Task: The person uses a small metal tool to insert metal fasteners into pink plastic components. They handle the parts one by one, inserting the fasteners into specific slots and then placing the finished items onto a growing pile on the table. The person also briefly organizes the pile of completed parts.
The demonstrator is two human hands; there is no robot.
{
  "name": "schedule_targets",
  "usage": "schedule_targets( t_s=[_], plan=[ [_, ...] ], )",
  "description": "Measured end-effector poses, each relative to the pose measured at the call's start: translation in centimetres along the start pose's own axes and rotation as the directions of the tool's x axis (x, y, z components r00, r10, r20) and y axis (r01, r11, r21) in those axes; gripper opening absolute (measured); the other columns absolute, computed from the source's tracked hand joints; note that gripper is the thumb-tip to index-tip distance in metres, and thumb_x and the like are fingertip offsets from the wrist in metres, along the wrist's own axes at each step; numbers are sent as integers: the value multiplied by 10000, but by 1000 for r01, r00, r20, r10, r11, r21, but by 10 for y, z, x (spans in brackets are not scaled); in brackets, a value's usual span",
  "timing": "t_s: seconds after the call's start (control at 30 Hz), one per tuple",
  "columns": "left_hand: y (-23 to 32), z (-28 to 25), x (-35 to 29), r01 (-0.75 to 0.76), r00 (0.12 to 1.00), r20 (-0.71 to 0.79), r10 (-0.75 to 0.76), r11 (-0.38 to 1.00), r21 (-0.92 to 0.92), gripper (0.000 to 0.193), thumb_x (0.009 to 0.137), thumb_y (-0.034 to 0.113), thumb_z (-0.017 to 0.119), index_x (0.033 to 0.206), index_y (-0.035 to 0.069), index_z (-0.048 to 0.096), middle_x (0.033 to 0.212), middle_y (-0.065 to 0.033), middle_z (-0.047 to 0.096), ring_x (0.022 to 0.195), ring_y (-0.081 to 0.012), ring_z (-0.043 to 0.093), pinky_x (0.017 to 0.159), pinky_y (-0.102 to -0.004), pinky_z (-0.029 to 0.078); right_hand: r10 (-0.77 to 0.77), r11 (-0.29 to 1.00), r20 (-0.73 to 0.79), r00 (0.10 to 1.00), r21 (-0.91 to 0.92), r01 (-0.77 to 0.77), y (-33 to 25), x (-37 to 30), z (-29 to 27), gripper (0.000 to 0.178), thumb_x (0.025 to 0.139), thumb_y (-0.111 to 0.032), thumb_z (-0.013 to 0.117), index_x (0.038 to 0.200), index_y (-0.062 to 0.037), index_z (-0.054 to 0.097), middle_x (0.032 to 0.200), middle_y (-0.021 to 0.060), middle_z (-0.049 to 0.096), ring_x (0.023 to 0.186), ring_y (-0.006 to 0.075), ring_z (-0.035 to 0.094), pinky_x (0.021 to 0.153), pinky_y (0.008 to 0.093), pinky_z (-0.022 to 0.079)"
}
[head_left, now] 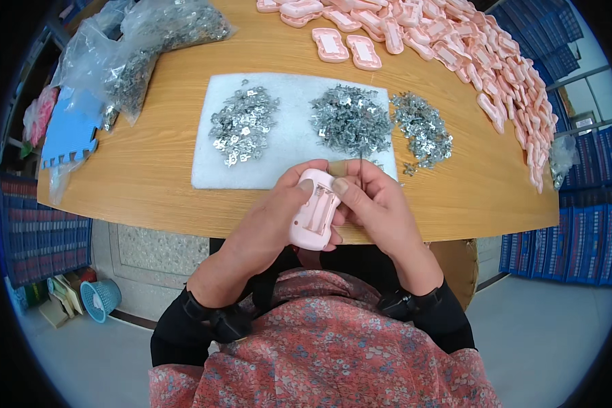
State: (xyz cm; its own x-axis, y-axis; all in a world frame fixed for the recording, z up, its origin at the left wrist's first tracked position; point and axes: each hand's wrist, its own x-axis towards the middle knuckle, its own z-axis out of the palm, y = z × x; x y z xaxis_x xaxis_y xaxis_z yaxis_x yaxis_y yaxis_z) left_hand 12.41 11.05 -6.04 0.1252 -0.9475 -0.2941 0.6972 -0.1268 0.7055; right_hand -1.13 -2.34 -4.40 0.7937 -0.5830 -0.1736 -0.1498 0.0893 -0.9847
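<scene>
My left hand (265, 217) is closed round a pale pink plastic casing (308, 236), tilted over the table's near edge. Its long battery compartment (319, 209) faces up, and my left thumb lies along the casing's upper left side. My right hand (387, 214) is closed too, its thumb pressed at the compartment's upper right corner. A thin dark rod-like tool (362, 178) sticks out between the right fingers; its kind is unclear. Whatever the right fingertips pinch at the casing is hidden. Just beyond the hands lies a heap of small metal contact plates (351, 121).
A white foam sheet (292, 178) carries that heap and another metal pile (243, 126); a third pile (421, 129) lies right of it. Many pink casings (442, 34) cover the far right. Clear bags of metal parts (132, 75) and a blue foam mat (71, 129) sit left.
</scene>
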Motion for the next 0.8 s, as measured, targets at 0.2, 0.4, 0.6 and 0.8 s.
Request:
schedule_targets(
  t_s=[0.2,0.4,0.6,0.8],
  plan=[
    [-8,1,-5,-183,969,-58,240,854,488,441,1036,176,479,1444,28,398,1059,-100,638,877,-138,639,762,-273,536,164,963,142,976,191,-190,0,3,-9,229,992,-160,633,1159,-15,572,795,-52,562,672,26,499,617,180,410],
    [-2,6,-6,-195,943,29,332,478,856,356,985,117,550,1313,-11,494,1006,-134,629,876,-185,630,754,-313,517,145,985,163,976,69,-158,2,-3,-4,207,1008,-191,612,1142,-42,559,820,-55,558,666,10,489,574,164,373],
    [0,4,-5,-92,981,-73,181,759,644,308,1001,234,511,1193,-6,528,962,-118,606,757,-208,592,655,-334,480,82,983,133,988,153,-102,-13,-10,-1,187,1008,-156,608,1129,-27,547,835,-47,561,694,16,499,617,182,404],
    [9,-4,-10,128,991,56,-119,970,-207,290,1049,291,417,1175,61,540,836,8,487,635,-87,429,522,-233,320,-103,994,157,982,41,97,-2,-7,1,287,962,-93,662,1229,-23,586,844,-61,545,722,15,487,651,180,403]
  ],
)
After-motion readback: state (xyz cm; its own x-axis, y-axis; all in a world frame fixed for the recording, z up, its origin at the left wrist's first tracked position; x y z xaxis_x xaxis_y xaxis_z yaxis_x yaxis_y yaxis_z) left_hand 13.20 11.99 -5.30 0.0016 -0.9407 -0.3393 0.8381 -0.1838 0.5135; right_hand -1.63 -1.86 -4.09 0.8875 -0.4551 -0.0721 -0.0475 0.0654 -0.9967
